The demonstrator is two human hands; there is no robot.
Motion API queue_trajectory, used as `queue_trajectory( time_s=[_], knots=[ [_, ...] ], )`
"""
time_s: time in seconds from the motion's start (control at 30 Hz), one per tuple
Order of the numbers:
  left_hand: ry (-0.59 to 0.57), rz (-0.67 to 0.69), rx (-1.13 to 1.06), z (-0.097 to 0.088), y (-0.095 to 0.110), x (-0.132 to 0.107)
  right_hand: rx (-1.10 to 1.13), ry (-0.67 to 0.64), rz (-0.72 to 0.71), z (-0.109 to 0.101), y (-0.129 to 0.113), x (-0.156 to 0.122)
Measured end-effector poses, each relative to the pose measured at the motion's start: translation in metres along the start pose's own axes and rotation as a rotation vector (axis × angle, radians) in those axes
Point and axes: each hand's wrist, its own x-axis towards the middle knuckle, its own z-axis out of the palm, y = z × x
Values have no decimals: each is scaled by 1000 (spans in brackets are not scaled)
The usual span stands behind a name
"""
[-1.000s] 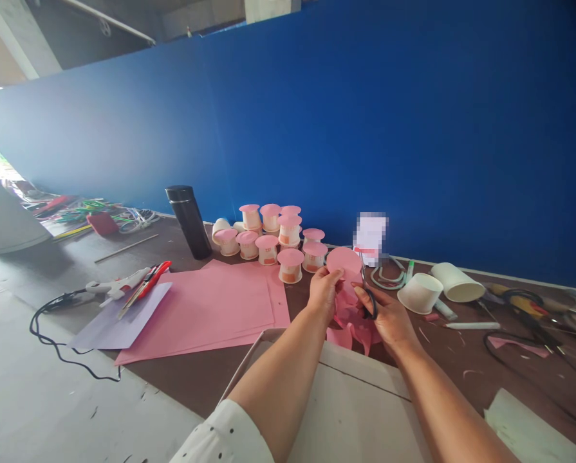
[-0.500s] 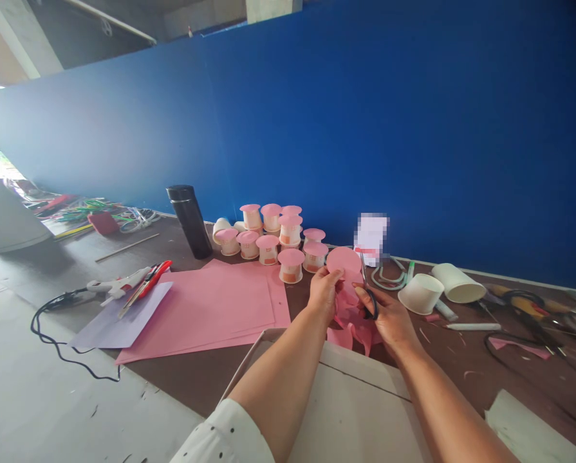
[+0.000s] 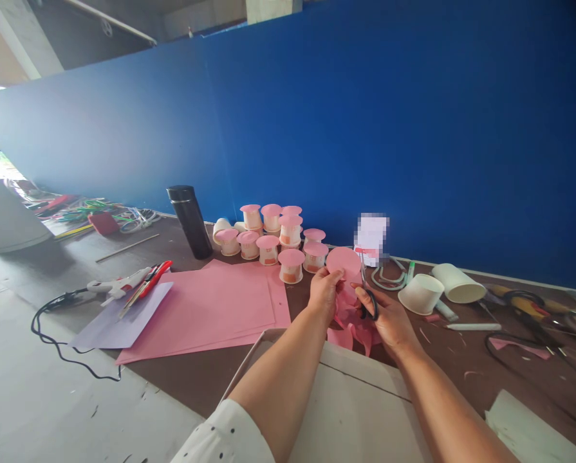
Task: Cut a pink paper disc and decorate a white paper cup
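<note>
Beside a blue wall (image 3: 365,116), the counter (image 3: 195,379) carries pink-topped cups (image 3: 291,267), the left hand (image 3: 324,292) pinching round pink paper (image 3: 343,259), the right hand (image 3: 389,318) gripping black-handled scissors (image 3: 375,304).

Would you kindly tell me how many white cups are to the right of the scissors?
2. The nearer cup is just beyond and right of the right hand; the farther cup is behind it, further right. Others could be hidden.

Black lidded flask (image 3: 190,222): stands left, far side. White corded glue gun (image 3: 127,283): lies near left. Thin rod (image 3: 127,248): lies left. Blue partition (image 3: 365,128): spans far side.
</note>
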Motion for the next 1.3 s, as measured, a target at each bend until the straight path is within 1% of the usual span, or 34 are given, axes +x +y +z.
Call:
queue_trajectory(
  time_s=[0.13,0.27,0.4,0.6,1.0,1.17,1.3],
  knots=[
    [-9,5,2,-1,-1,1,-6,14,4,1,-4,-1],
    [-28,8,9,-1,-2,1,-24,35,0,1,-2,0],
    [-28,13,15,-1,-2,1,-35,27,-25,0,2,2],
    [-18,9,27,-2,-3,2,-25,10,-11,-1,3,2],
    [-11,12,30,-1,-2,0,-64,44,-21,1,1,1],
    [-20,1,43,-2,-2,0,-81,17,-26,-1,4,3],
    [-27,-6,50,-3,-3,1,-79,29,-24,-1,3,2]
  ],
)
